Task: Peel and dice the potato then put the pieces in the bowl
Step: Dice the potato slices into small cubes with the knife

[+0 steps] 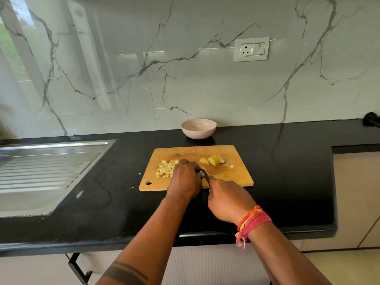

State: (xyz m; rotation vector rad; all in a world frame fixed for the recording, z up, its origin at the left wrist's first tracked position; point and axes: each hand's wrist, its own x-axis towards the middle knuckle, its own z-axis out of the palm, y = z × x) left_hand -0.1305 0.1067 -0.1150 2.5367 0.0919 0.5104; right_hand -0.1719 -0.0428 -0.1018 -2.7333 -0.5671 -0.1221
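While the right hand (228, 199) grips a knife (205, 175), the left hand (185, 178) curls over something hidden on the cutting board (236, 177). Diced potato (166, 169) lies left, potato slices (212, 160) behind; the bowl (198, 128) stands beyond on the worktop (287, 171).

No readable text, label, brand or number anywhere — nothing legible.

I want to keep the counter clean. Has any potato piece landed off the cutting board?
Yes. One small potato cube lies on the black counter, just left of the cutting board, apart from the diced pile. A pale speck lies nearer the front; what it is cannot be told.
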